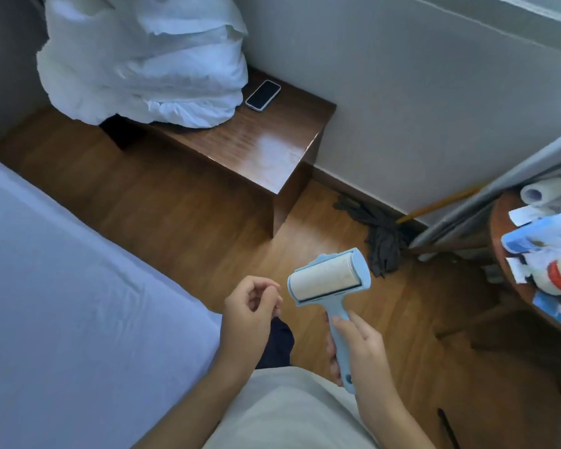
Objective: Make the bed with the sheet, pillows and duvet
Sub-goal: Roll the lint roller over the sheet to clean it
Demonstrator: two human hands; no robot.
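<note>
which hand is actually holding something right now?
The right hand: it grips the handle of the blue lint roller. The left hand is loosely curled, nothing visible in it.

No text, brand or number could be read anywhere. The packages [541, 236] on the round table [499, 228] at the right edge carried print too blurred to make out, and the phone [263, 95] at upper centre showed a dark screen.
</note>
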